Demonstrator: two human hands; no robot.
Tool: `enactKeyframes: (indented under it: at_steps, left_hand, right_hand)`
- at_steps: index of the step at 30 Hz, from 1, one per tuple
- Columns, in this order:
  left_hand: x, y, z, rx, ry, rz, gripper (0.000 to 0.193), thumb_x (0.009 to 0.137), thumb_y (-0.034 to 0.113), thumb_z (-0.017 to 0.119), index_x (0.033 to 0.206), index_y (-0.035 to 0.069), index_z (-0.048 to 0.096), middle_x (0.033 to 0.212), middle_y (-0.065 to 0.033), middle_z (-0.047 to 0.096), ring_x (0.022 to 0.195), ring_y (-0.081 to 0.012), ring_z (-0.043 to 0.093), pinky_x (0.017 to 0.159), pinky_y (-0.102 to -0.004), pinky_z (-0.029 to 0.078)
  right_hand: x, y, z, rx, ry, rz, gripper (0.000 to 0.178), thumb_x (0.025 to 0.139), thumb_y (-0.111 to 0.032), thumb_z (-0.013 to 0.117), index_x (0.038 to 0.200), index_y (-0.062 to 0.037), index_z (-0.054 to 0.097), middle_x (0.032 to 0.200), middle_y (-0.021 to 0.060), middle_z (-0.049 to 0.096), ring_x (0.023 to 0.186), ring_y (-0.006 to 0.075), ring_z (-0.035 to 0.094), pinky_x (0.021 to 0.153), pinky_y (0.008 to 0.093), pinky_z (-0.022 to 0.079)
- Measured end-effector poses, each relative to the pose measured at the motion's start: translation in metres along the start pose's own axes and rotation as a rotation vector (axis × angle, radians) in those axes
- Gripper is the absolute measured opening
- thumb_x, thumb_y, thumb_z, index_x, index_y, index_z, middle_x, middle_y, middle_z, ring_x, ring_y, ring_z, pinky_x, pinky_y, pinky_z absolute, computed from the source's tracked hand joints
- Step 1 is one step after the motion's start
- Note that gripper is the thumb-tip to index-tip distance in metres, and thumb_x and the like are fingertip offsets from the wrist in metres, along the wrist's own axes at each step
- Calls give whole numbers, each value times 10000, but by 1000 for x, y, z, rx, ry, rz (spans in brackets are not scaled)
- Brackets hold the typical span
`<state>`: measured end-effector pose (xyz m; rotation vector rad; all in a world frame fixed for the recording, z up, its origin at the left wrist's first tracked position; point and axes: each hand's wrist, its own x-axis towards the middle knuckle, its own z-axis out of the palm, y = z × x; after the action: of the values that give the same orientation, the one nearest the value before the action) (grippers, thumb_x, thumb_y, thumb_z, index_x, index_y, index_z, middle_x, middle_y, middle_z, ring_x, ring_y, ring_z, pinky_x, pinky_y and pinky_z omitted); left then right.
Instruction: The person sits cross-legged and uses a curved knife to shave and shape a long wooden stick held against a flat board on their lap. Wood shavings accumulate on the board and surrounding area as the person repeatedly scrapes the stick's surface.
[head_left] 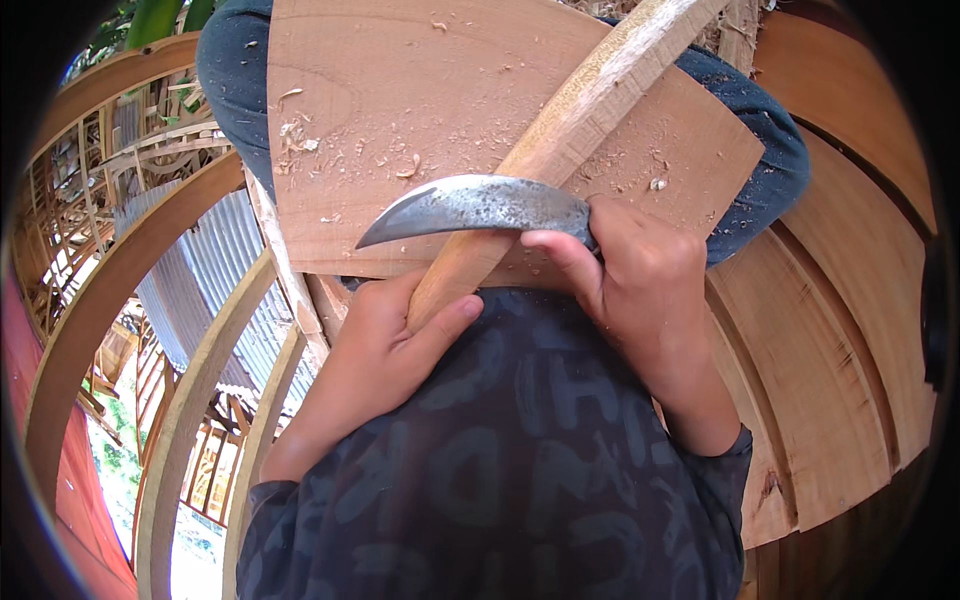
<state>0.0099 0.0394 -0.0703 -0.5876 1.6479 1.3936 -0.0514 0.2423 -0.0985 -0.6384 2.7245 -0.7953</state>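
A long squared wooden stick [585, 105] slants from my lap up to the far right. My left hand [385, 340] is wrapped round its near end, thumb along the side. In my right hand [640, 260] is a curved knife [480, 205], its broad grey blade pointing left and lying across the stick. The knife's handle is hidden in my fist. Beneath the stick a wide wooden board [360, 110] rests across my legs, strewn with curled shavings [408, 167].
Wooden planks [830, 370] with dark gaps lie on the right. Curved wooden rails [165, 470] run along the left, and beyond them are corrugated metal sheets [215, 280] and stacked timber strips. More shavings are heaped past the board's far right.
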Motion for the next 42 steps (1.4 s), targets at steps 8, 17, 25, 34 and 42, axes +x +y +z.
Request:
enactKeyframes:
  at_steps: [8, 17, 25, 34, 42]
  left_hand:
    - [2, 0, 0, 2, 12, 13, 313, 886, 230, 613, 922, -80, 594, 660, -139, 601, 643, -118, 558, 590, -299, 436]
    - [1, 3, 0, -19, 12, -26, 305, 881, 218, 623, 937, -81, 598, 691, -139, 626, 673, -115, 574, 617, -295, 447]
    - [0, 0, 1, -52, 13, -37, 301, 877, 213, 627, 946, -80, 604, 708, -160, 633, 674, -143, 591, 629, -309, 454]
    - [0, 1, 0, 25, 13, -10, 310, 874, 219, 626, 947, -82, 602, 704, -172, 632, 669, -167, 607, 624, -314, 453]
    - [3, 10, -4, 87, -3, -3, 314, 872, 221, 625, 948, -82, 601, 669, -187, 606, 615, -186, 589, 599, -320, 446]
  right_hand:
    - [12, 12, -9, -49, 70, 171, 488, 814, -449, 651, 589, -37, 518, 508, 154, 524, 453, 337, 547, 401, 388, 410]
    - [34, 40, -26, -23, 90, 370, 512, 827, -482, 622, 606, -26, 556, 497, 153, 515, 462, 336, 547, 428, 390, 414]
    - [34, 40, -19, 11, 166, 216, 472, 867, -408, 610, 668, 17, 566, 520, 169, 506, 450, 305, 513, 435, 374, 400]
    - [25, 41, -17, -110, 71, 65, 525, 861, -426, 615, 553, -22, 483, 472, 163, 461, 420, 306, 513, 410, 375, 380]
    - [23, 35, -19, -85, 20, 31, 510, 846, -447, 624, 587, -20, 521, 510, 169, 505, 451, 335, 538, 430, 395, 410]
